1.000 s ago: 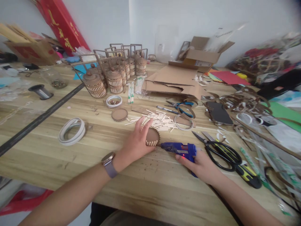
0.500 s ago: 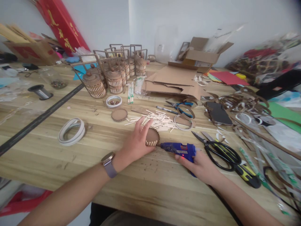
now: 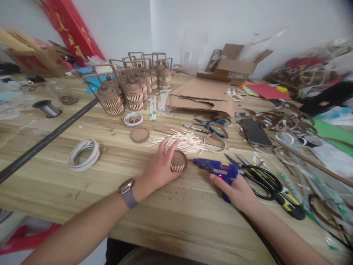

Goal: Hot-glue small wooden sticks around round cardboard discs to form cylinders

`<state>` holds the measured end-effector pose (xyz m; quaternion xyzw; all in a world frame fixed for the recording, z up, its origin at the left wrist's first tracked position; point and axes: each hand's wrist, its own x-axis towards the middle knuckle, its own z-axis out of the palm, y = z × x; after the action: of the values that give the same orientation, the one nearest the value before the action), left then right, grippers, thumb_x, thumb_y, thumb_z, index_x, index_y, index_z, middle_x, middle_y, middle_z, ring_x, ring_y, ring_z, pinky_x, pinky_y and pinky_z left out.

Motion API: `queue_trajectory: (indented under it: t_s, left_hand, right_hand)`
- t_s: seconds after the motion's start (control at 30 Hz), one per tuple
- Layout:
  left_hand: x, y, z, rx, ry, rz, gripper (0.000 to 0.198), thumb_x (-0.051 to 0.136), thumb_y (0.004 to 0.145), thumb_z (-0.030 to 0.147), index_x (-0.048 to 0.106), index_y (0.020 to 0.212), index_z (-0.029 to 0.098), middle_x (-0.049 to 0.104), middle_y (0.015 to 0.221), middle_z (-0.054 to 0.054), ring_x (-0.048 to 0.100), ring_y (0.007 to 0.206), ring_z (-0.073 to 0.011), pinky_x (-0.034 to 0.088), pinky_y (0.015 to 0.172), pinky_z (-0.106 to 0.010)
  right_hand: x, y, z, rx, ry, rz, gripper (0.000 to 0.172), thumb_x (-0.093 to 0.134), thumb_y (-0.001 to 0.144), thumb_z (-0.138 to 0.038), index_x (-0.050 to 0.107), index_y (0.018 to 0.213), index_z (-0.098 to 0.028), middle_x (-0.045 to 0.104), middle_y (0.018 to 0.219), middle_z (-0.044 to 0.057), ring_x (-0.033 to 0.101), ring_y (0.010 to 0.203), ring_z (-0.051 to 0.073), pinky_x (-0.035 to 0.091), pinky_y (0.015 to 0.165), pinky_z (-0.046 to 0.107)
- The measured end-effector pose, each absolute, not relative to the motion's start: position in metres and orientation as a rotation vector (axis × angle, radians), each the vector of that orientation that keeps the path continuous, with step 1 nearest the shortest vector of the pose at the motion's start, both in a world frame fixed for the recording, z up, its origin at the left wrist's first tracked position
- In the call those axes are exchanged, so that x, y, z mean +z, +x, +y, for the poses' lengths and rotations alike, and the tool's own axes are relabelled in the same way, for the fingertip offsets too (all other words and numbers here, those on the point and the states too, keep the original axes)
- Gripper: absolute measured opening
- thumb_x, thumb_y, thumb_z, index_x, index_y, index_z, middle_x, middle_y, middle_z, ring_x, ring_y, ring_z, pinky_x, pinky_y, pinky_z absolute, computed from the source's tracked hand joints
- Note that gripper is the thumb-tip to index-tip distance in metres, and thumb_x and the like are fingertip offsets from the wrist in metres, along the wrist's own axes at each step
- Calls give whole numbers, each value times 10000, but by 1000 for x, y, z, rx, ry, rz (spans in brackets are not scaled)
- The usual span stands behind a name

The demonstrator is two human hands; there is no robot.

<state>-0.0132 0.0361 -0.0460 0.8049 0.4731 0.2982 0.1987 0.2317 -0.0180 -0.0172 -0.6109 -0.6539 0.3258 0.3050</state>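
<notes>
My left hand (image 3: 161, 162) grips a round brown cardboard disc (image 3: 178, 159) by its edge, thumb in front and fingers behind. Short pale sticks stand in a row along the disc's near rim. In my right hand (image 3: 238, 191) is a blue glue gun (image 3: 216, 168) with a small red light, its nozzle pointing left, just apart from the disc's right edge. Behind the disc lies a loose heap of short wooden sticks (image 3: 190, 141). A second round cardboard disc (image 3: 139, 134) with a scalloped rim rests to the left of the heap.
Several finished little tiered baskets (image 3: 110, 99) stand at the back. White rings (image 3: 83, 154) lie at left. Black-handled scissors (image 3: 259, 180), a phone (image 3: 256, 132), pliers (image 3: 212, 122) and curled brown strips (image 3: 281, 119) crowd the right. Flat cardboard (image 3: 201, 92) lies behind.
My right hand has drawn the glue gun to the right, so its nozzle has left the disc's near rim. My left hand and the disc have stayed in place.
</notes>
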Motion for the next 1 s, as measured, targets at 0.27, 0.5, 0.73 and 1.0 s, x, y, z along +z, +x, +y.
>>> queue_trajectory:
  t_s: [0.27,0.5,0.73,1.0]
  left_hand:
    - [-48,-14,38,813,2280,1324,1157,935,594,258,210,1494,314,212,1550,-179,269,1460,-407,384,1121,-599]
    - [-49,-14,39,841,2266,1305,1155,933,579,217,228,1489,317,225,1547,-169,269,1458,-413,373,1130,-602]
    - [-50,-14,39,841,2254,1282,1169,927,591,230,199,1497,351,205,1557,-148,263,1460,-407,370,1129,-614]
    - [-47,-14,39,805,2246,1293,1149,927,592,226,213,1486,335,203,1557,-159,290,1447,-418,391,1108,-627]
  right_hand:
    - [-1,241,-21,2030,-1504,-1322,563,737,681,-684,704,808,-136,703,717,62,552,511,92,423,458,199]
    - [3,232,-12,2032,-1607,-1761,695,539,719,-840,655,741,-155,630,615,21,529,485,106,431,489,233]
    - [23,236,13,851,-2052,-2589,527,533,887,-593,580,532,-206,578,527,22,491,493,150,285,490,265]
    - [2,218,67,21,-1684,-2590,201,505,928,-126,703,923,-161,702,960,122,657,908,229,447,760,284]
